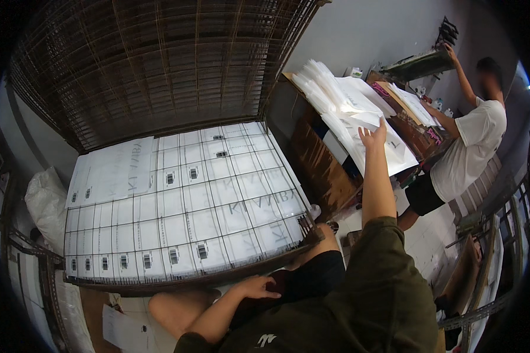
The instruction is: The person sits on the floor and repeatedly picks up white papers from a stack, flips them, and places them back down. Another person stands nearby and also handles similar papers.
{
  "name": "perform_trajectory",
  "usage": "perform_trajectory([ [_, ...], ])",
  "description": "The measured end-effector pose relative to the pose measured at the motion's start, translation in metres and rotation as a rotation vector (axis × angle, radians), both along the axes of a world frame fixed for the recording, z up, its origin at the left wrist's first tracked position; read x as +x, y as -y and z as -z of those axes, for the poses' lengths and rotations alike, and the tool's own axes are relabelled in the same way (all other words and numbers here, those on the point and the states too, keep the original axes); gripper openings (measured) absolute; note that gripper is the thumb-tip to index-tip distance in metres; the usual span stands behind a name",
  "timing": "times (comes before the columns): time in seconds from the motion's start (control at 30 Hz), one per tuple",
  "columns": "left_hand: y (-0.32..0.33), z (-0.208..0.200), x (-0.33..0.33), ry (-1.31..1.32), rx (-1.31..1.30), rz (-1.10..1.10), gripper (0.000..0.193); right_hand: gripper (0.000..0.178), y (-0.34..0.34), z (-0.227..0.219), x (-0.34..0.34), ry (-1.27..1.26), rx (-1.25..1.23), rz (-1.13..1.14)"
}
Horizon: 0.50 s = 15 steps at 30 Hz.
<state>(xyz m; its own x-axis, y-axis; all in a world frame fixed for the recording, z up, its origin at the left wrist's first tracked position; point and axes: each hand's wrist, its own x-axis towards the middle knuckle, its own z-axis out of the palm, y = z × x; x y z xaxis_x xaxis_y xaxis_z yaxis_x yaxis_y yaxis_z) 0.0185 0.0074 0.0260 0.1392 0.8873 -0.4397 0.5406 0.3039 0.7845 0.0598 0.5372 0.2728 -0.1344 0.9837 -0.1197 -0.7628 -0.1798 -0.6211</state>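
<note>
My right arm reaches out to the far right, and my right hand (pixel 373 136) is at the edge of a stack of thin white plastic sheets (pixel 347 97). Its thumb and forefinger stand apart, beside a raised sheet corner. Close to my lap is my left hand (pixel 258 288), loosely open, with nothing in it. Printed white sheets (pixel 179 203) lie flat under the wires of a mesh drying rack shelf (pixel 176 229) in front of me. Dark lettering and small printed blocks mark them.
More wire shelves (pixel 159 65) are tilted up behind the loaded one. At right, a person in a white shirt (pixel 474 132) holds up a framed screen (pixel 418 63) at a worktable. A white plastic sack (pixel 46 203) sits at left. Metal racking (pixel 477 315) stands at lower right.
</note>
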Motion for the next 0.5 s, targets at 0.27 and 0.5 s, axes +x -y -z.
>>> perform_trajectory([
  [0.27, 0.015, 0.008, 0.001, -0.02, 0.085, -0.059, 0.076, 0.082, 0.042, -0.032, -0.04, 0.434, 0.399, 0.471],
  [0.5, 0.016, 0.022, 0.009, 0.003, 0.087, -0.066, 0.074, 0.059, 0.186, -0.157, -0.071, 0.482, 1.17, 0.192],
])
